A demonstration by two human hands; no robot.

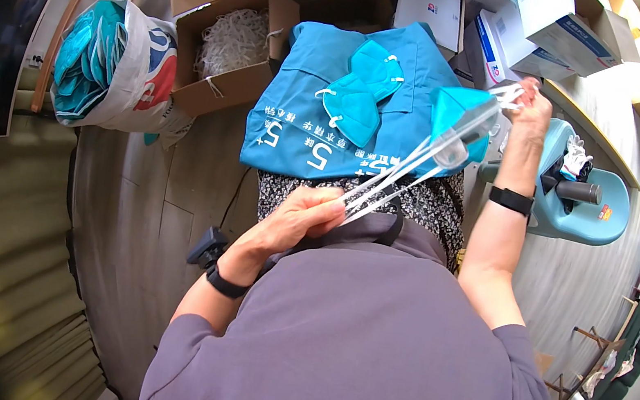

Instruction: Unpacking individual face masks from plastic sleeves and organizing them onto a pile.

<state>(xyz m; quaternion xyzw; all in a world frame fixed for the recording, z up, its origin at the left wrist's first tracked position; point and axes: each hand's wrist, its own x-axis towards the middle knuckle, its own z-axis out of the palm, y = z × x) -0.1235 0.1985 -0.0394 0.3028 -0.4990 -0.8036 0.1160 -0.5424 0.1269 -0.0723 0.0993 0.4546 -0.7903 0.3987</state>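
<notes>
My left hand [303,212] pinches the near ends of several white elastic straps [398,174] close to my body. The straps stretch taut up to my right hand [529,103], which grips their far ends. A teal face mask [458,115] hangs on the straps just below my right hand, with a clear plastic piece beside it. Two more teal masks [361,90] lie on a blue cloth [322,130] spread over my lap. Each wrist wears a black band.
An open cardboard box [230,54] of white shredded filler stands at the left of the cloth. A plastic bag [112,65] full of teal masks sits further left. White cartons [562,21] are stacked behind. A light-blue machine [585,198] stands on the right.
</notes>
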